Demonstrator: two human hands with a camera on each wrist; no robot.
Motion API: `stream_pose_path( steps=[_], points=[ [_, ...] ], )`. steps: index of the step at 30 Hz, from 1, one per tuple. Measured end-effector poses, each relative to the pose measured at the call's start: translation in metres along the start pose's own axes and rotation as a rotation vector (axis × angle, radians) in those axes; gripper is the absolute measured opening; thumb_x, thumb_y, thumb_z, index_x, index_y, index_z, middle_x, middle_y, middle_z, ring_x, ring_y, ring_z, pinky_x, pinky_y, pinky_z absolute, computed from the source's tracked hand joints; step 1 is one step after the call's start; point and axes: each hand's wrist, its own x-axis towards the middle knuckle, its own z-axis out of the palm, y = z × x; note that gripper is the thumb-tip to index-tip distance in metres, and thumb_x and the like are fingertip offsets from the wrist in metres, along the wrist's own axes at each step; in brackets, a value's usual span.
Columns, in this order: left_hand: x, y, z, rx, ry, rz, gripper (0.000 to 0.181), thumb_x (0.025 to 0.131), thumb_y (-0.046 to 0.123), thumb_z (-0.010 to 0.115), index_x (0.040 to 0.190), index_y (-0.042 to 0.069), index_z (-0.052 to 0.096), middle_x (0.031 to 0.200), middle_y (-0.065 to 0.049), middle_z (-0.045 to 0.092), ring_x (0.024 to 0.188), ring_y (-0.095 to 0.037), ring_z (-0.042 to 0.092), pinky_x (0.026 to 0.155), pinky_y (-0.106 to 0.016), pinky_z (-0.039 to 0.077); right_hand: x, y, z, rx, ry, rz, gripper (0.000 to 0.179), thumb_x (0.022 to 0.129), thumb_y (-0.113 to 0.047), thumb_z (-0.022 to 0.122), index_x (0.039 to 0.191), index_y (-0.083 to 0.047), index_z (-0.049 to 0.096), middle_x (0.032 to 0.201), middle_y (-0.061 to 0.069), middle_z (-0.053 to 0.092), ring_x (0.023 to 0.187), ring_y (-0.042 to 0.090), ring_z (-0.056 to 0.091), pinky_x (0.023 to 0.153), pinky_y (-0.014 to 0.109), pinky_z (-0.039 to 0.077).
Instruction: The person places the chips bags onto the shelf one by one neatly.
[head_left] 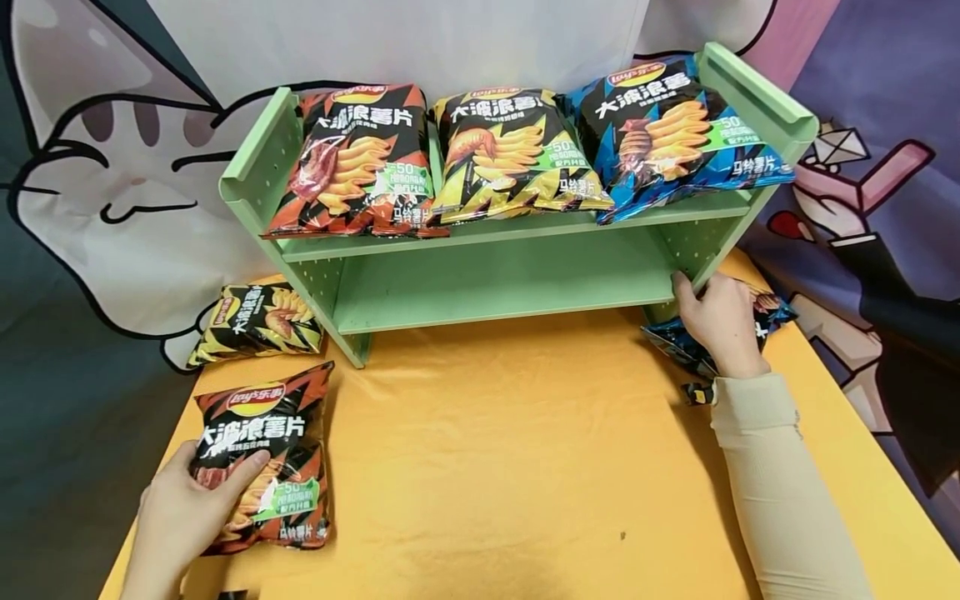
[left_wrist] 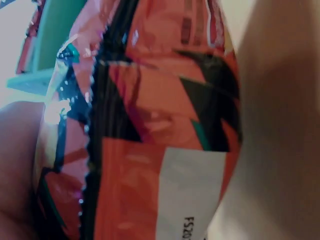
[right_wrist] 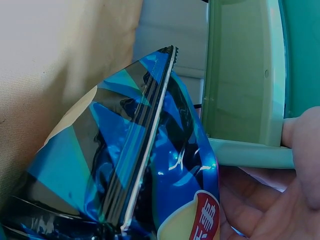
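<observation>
My left hand grips a red and black bag of potato chips by its left side, thumb across the front. In the left wrist view the back of the chip bag fills the middle. At the lower right of the green shelf, my right hand holds the lower board, thumb on top and fingers beneath, as the right wrist view shows at the shelf edge. A blue chip bag is beside and partly behind that hand; its crimped seam faces the right wrist camera.
On the shelf's upper level lean a red bag, a yellow bag and a blue bag. Another yellow bag lies left of the shelf. The orange-covered table ends at a slanting edge on each side.
</observation>
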Motion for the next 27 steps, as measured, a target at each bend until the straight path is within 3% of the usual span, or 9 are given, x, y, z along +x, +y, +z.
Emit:
stream_pose_path(
  steps=[4, 7, 9, 11, 12, 15, 19, 22, 27],
  points=[
    [-0.015, 0.013, 0.006, -0.026, -0.024, 0.08, 0.075, 0.089, 0.063, 0.073, 0.13, 0.002, 0.059, 0.075, -0.012, 0.068, 0.08, -0.028, 0.068, 0.064, -0.035, 0.05, 0.0, 0.0, -0.001, 0.003, -0.001, 0.002, 0.046, 0.105, -0.04, 0.052, 0.08, -0.004, 0.064, 0.053, 0.008, 0.051, 0.043, 0.021, 0.04, 0.043, 0.034, 0.029],
    [-0.022, 0.027, 0.015, -0.069, -0.044, 0.144, 0.074, 0.089, 0.06, 0.075, 0.136, 0.005, 0.06, 0.075, -0.008, 0.068, 0.071, -0.02, 0.064, 0.064, -0.031, 0.05, 0.0, 0.0, -0.001, 0.002, -0.001, 0.003, 0.046, 0.105, -0.04, 0.052, 0.081, -0.004, 0.064, 0.053, 0.008, 0.051, 0.043, 0.021, 0.04, 0.043, 0.034, 0.029],
    [-0.025, 0.036, 0.023, -0.103, -0.054, 0.195, 0.07, 0.089, 0.058, 0.076, 0.137, 0.009, 0.062, 0.072, -0.002, 0.064, 0.063, -0.007, 0.054, 0.065, -0.026, 0.048, 0.0, -0.001, -0.001, 0.0, 0.002, 0.001, 0.046, 0.105, -0.04, 0.052, 0.081, -0.004, 0.064, 0.054, 0.008, 0.052, 0.044, 0.021, 0.04, 0.043, 0.034, 0.029],
    [-0.026, 0.045, 0.031, -0.136, -0.057, 0.25, 0.064, 0.089, 0.055, 0.077, 0.136, 0.013, 0.063, 0.067, 0.003, 0.054, 0.056, -0.002, 0.039, 0.063, -0.023, 0.042, 0.0, -0.001, -0.001, -0.001, 0.004, -0.003, 0.046, 0.105, -0.04, 0.052, 0.08, -0.004, 0.063, 0.054, 0.008, 0.052, 0.044, 0.021, 0.04, 0.043, 0.035, 0.029],
    [-0.026, 0.05, 0.036, -0.154, -0.055, 0.282, 0.063, 0.089, 0.053, 0.078, 0.136, 0.015, 0.063, 0.071, 0.002, 0.057, 0.058, -0.001, 0.039, 0.064, -0.022, 0.042, 0.0, -0.001, -0.001, -0.001, 0.005, -0.004, 0.046, 0.105, -0.04, 0.052, 0.079, -0.004, 0.063, 0.054, 0.008, 0.052, 0.044, 0.022, 0.04, 0.043, 0.035, 0.029],
    [-0.025, 0.064, 0.051, -0.192, -0.044, 0.388, 0.055, 0.088, 0.049, 0.08, 0.132, 0.018, 0.067, 0.094, 0.0, 0.072, 0.078, -0.001, 0.057, 0.073, -0.023, 0.048, 0.0, -0.001, 0.0, -0.003, 0.01, -0.008, 0.046, 0.105, -0.039, 0.052, 0.078, -0.005, 0.062, 0.054, 0.008, 0.052, 0.046, 0.023, 0.041, 0.045, 0.035, 0.029],
    [-0.019, 0.084, 0.073, -0.271, -0.117, 0.502, 0.055, 0.087, 0.048, 0.082, 0.132, 0.02, 0.066, 0.109, 0.002, 0.077, 0.095, -0.012, 0.071, 0.079, -0.027, 0.057, 0.0, -0.001, 0.0, -0.008, 0.011, -0.011, 0.046, 0.105, -0.039, 0.052, 0.075, -0.005, 0.061, 0.053, 0.008, 0.051, 0.046, 0.025, 0.041, 0.046, 0.035, 0.029],
    [-0.015, 0.1, 0.089, -0.311, -0.185, 0.569, 0.054, 0.086, 0.05, 0.082, 0.131, 0.025, 0.065, 0.104, 0.008, 0.076, 0.088, -0.009, 0.072, 0.076, -0.026, 0.058, 0.0, 0.0, -0.001, -0.013, 0.01, -0.013, 0.047, 0.105, -0.039, 0.052, 0.074, -0.006, 0.059, 0.053, 0.007, 0.049, 0.046, 0.026, 0.041, 0.046, 0.036, 0.029],
    [-0.01, 0.13, 0.112, -0.324, -0.234, 0.652, 0.049, 0.084, 0.058, 0.08, 0.124, 0.033, 0.065, 0.101, 0.018, 0.072, 0.088, -0.002, 0.068, 0.079, -0.026, 0.057, -0.001, 0.0, 0.0, -0.017, 0.014, -0.021, 0.048, 0.106, -0.039, 0.052, 0.072, -0.007, 0.056, 0.051, 0.006, 0.046, 0.045, 0.025, 0.039, 0.046, 0.036, 0.028]
  ],
)
